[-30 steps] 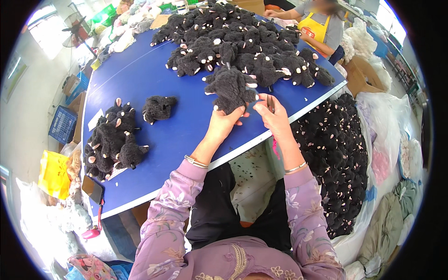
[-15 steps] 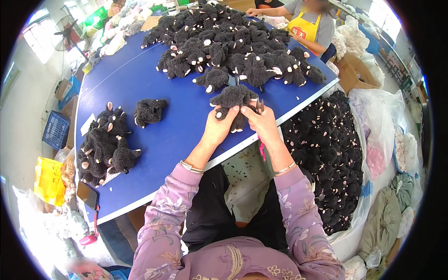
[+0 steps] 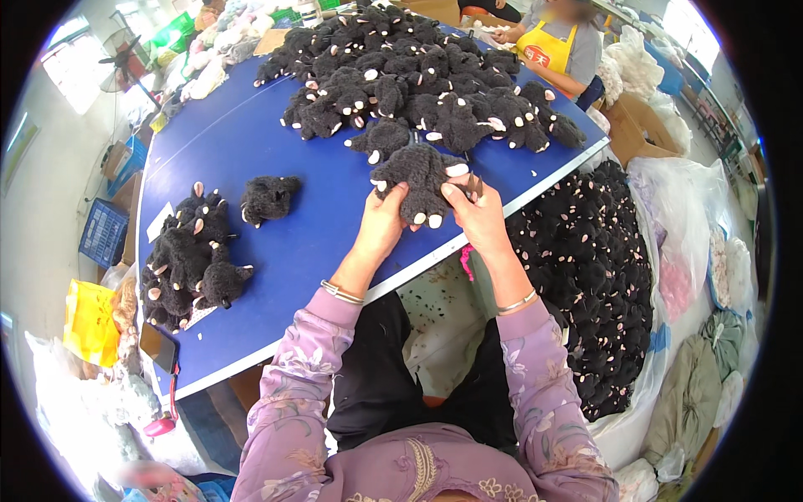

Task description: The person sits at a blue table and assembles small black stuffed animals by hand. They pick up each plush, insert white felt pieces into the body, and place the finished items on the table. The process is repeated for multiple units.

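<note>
A black fluffy plush animal [image 3: 416, 177] with pale ear and foot tips is held between my two hands above the table's near edge. My left hand [image 3: 386, 219] pinches its left side, thumb on top. On the other side my right hand [image 3: 478, 216] grips the plush with thumb and fingers. Thread snips [image 3: 475, 184], their pointed tips showing, are tucked in the right hand too; a pink cord [image 3: 467, 263] hangs below that hand. Just beyond lies a large pile of similar black plush animals [image 3: 401, 92].
The blue table [image 3: 309, 243] carries a smaller plush cluster [image 3: 188, 259] and one lone plush [image 3: 269, 199] at left, with a phone [image 3: 157, 348] at the corner. A big bag of black plush pieces [image 3: 585, 284] stands at right. A person in a yellow apron [image 3: 548, 48] sits across.
The plush in my hands has been turned and spread, its feet now pointing toward me. Both hands stay about where they were. The person across has drawn an arm back.
</note>
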Tool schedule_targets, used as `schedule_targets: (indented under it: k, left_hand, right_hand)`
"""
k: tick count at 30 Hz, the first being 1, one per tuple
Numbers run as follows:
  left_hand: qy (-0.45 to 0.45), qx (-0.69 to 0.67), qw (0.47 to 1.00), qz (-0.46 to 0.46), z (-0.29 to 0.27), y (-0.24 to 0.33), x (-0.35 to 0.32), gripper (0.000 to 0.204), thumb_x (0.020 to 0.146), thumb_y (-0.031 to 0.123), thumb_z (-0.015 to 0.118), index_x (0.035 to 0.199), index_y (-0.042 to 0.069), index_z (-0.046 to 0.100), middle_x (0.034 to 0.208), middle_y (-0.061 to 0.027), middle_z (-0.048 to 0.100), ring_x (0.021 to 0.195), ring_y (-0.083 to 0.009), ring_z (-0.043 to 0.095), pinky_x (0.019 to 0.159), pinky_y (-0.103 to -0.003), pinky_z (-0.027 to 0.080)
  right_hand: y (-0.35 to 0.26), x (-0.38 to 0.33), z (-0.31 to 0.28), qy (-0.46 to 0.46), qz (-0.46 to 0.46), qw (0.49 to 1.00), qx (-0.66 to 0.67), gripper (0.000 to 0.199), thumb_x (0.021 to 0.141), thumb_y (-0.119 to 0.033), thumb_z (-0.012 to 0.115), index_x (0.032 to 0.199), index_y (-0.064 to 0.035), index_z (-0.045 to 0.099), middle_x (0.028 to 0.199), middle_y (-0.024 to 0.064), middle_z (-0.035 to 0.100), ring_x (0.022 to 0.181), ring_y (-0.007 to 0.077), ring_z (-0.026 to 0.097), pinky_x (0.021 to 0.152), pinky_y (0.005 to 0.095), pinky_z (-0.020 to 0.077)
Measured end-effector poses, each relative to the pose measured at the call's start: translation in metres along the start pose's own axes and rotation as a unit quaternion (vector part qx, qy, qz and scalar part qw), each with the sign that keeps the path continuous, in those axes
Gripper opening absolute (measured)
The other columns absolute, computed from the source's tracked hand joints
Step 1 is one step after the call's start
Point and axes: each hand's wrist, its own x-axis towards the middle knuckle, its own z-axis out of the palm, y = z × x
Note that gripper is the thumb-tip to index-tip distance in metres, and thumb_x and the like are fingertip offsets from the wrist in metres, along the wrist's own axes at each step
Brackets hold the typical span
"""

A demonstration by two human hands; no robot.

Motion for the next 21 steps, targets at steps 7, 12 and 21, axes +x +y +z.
schedule_targets:
  k: [7,12,21]
  left_hand:
    - [-0.015,0.159,0.986,-0.040,-0.020,0.008,0.023,0.040,0.097,0.023,0.049,0.130,0.000,0.044,0.096,-0.0076,0.065,0.077,-0.0111,0.059,0.062,-0.022,0.047]
    - [0.140,0.376,0.900,0.173,-0.041,0.006,0.072,0.033,0.086,0.014,0.062,0.116,0.003,0.055,0.095,-0.0064,0.063,0.085,-0.0144,0.056,0.078,-0.028,0.047]
    - [0.146,0.764,0.589,0.220,-0.057,-0.001,0.122,0.056,0.071,0.014,0.068,0.125,0.008,0.052,0.128,-0.0184,0.049,0.117,-0.0386,0.044,0.100,-0.044,0.038]
  right_hand:
    - [-0.034,0.014,-0.082,0.224,-0.025,0.949,0.220,0.018,0.087,-0.023,0.068,0.092,-0.0063,0.063,0.062,-0.0043,0.050,0.045,0.0034,0.040,0.039,0.0205,0.0325]
    - [-0.048,0.018,-0.123,0.238,-0.067,0.843,0.478,0.037,0.091,-0.038,0.053,0.094,-0.0021,0.060,0.091,0.0117,0.064,0.038,0.0075,0.028,0.036,0.0214,0.0226]
    - [-0.004,0.026,-0.064,0.043,0.091,0.990,0.103,0.025,0.097,-0.023,0.049,0.097,-0.0015,0.061,0.075,0.0035,0.060,0.050,0.0023,0.038,0.042,0.0181,0.0292]
